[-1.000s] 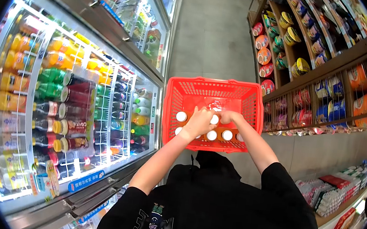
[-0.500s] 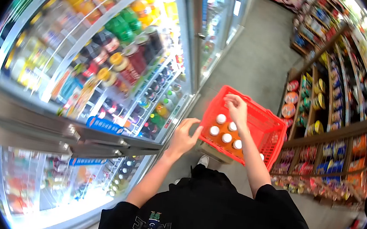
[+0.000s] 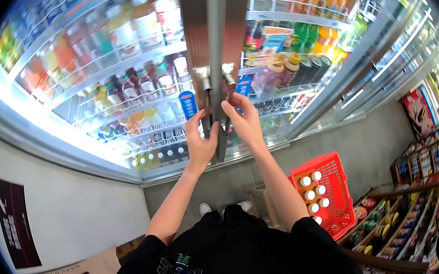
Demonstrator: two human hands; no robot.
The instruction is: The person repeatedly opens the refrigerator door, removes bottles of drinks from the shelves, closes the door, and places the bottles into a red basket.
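Reaching with both hands to the door handles, where two cooler doors meet. Left hand open, thumb apart from fingers; right hand also open, thumb and fingers parted close to the metal. Cannot tell if touching. Looks like a grip in the making; seems to call for fingers hooked behind the handles. Red basket beside right forearm, well apart from both hands, holding orange bottles with white caps. Blue door labels too blurred to read. Drink brands: unreadable. Large N and E on black shirt; dark poster with white writing, illegible.
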